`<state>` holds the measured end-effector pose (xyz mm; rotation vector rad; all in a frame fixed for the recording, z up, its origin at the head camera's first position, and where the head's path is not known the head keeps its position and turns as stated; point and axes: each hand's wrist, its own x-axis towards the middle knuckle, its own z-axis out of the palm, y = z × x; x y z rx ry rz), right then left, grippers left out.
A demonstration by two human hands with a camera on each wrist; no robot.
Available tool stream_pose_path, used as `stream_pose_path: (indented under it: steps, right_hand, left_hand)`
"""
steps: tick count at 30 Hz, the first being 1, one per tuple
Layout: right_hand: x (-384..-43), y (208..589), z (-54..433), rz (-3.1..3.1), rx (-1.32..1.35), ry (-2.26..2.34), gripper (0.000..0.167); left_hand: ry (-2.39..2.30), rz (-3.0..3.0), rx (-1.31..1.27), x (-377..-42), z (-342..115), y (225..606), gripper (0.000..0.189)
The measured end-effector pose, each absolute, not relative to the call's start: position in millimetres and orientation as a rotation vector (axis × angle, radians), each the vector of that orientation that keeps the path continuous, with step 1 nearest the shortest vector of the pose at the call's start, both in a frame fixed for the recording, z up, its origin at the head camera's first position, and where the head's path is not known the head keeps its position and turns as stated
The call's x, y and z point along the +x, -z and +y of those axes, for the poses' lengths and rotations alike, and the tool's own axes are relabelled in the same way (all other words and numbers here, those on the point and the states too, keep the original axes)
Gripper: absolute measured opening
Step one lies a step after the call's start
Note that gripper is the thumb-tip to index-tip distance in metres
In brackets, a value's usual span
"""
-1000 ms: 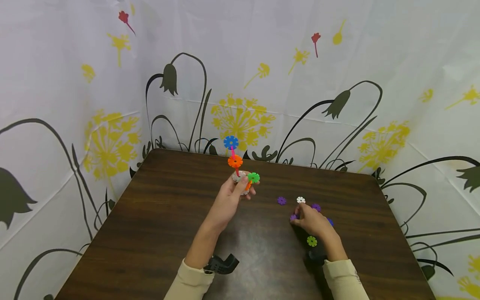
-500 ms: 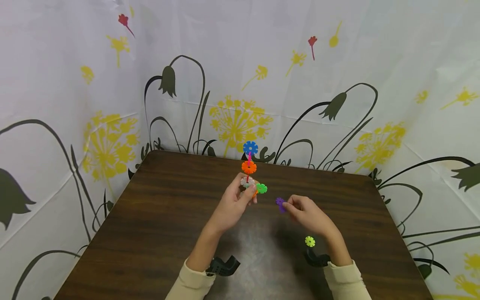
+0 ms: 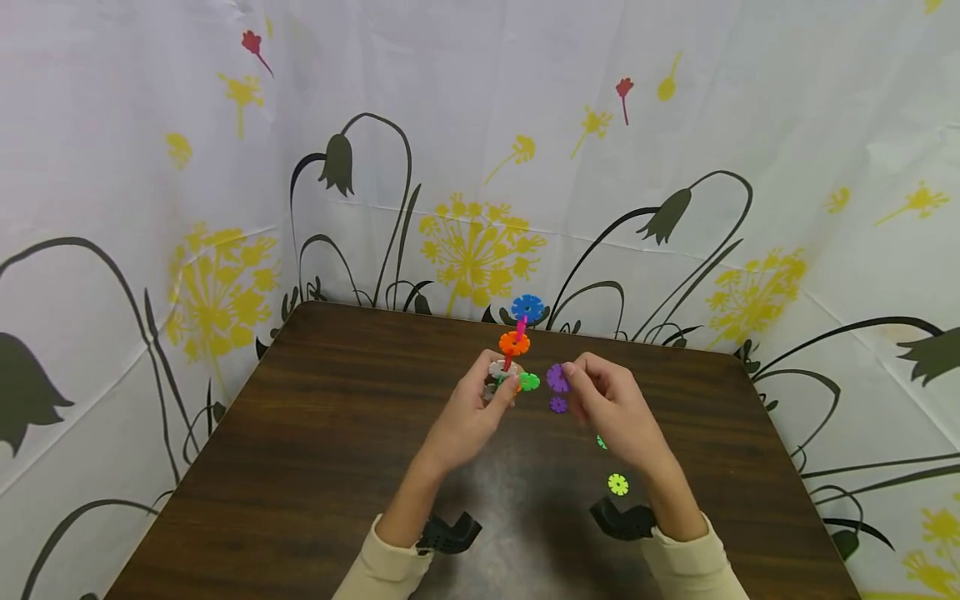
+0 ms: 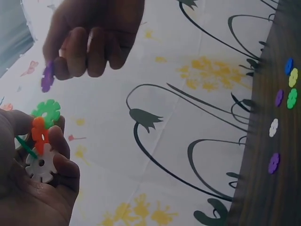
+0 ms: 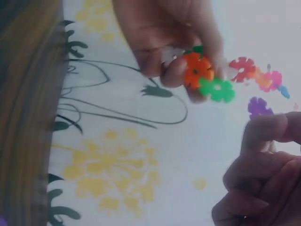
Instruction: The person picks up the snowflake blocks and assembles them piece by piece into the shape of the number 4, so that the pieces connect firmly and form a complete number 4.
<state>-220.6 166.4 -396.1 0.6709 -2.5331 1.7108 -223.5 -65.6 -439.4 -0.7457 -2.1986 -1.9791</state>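
Observation:
My left hand (image 3: 468,417) grips a chain of interlocking plastic discs above the table. The chain runs up from white discs (image 4: 41,165) at the fingers through red, an orange disc (image 3: 514,343) and pink to a blue disc (image 3: 528,308) at the top. A green disc (image 3: 529,382) juts from its right side, joined to another orange disc (image 4: 40,132). Pinched between thumb and index finger of my right hand (image 3: 618,412) is a purple disc (image 3: 557,377). It is held just right of the green disc, apart from it.
On the brown table (image 3: 337,400) lie loose discs: a purple one (image 3: 558,405), a yellow-green one (image 3: 618,484), and a green one (image 3: 602,442) partly behind my right hand. The left wrist view also shows white (image 4: 273,127) and blue (image 4: 289,66) discs there. A flower-printed curtain (image 3: 465,125) hangs behind.
My right hand has picked the purple disc off the table and brought it up and left toward the chain. My left hand has moved right with the chain.

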Motion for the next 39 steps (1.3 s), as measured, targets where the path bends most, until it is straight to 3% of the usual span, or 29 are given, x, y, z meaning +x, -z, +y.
stream_pose_path:
  steps: [29, 39]
  right_hand:
    - [-211, 390, 146, -2.586, 0.586, -1.812, 0.039]
    - [-224, 399, 155, -2.547, 0.635, -1.814, 0.052]
  left_hand:
    - [1.726, -2.132, -0.834, -217, -66, 438, 0.016]
    - [1.82, -2.084, -0.773, -216, -64, 438, 0.013]
